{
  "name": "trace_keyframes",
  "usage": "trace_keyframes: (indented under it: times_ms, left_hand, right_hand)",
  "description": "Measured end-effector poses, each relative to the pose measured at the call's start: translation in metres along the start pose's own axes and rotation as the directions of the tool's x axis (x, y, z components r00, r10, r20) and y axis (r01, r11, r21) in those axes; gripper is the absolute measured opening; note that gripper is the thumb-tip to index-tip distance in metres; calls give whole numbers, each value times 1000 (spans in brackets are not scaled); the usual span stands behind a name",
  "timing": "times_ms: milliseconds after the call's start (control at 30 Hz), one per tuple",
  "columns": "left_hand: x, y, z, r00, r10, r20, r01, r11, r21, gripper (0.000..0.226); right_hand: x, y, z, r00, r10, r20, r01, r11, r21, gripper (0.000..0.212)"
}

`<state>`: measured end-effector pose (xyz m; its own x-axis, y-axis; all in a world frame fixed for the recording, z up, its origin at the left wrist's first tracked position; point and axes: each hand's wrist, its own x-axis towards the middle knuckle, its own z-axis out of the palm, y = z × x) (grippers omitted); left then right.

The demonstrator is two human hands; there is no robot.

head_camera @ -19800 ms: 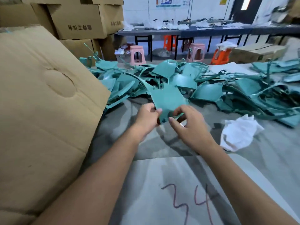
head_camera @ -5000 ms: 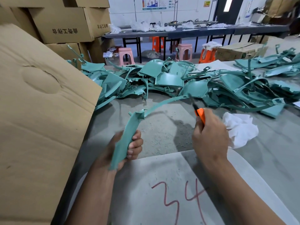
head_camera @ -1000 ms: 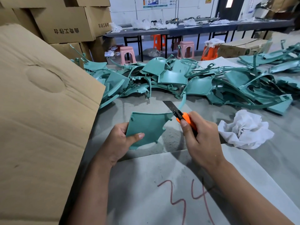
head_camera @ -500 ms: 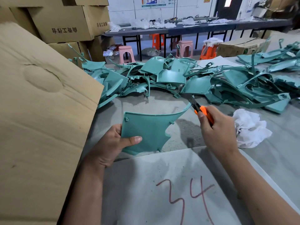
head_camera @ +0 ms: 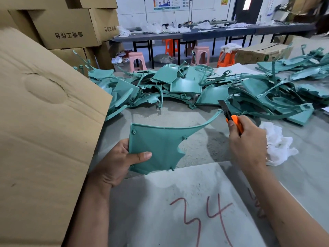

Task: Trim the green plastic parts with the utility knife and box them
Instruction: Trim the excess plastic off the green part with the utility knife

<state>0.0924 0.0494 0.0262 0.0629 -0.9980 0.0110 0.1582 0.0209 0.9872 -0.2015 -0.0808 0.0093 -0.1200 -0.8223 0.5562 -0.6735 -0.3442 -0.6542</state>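
Green part (head_camera: 156, 148) gripped by left hand (head_camera: 115, 163), knife (head_camera: 231, 118) at tip

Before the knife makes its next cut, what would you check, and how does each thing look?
1. Left hand has a firm grip on the green part: ok.
2. Right hand holds the utility knife: ok.
3. Blade out: ok.
4. Blade meets the part's thin curved tip: ok.
5. Left fingers away from the blade: ok.
6. Blade sharpness: cannot tell.

Bright even light, soft shadows, wide-angle edge distortion
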Motion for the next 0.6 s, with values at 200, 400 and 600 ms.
trace_keyframes:
  times_ms: [200,400,600]
  left_hand:
    - [5,-4,6,999,15,-51,-15,1000,8,31]
    - [12,-9,14,988,69,-140,-57,995,84,34]
    - [22,-18,32,973,174,-149,-146,972,185,21]
  right_hand:
    - [-9,-15,1,997,-52,65,52,999,5,24]
    - [-23,-30,8,983,-170,70,164,982,92,26]
    - [-30,-39,11,979,-197,51,189,973,132,25]
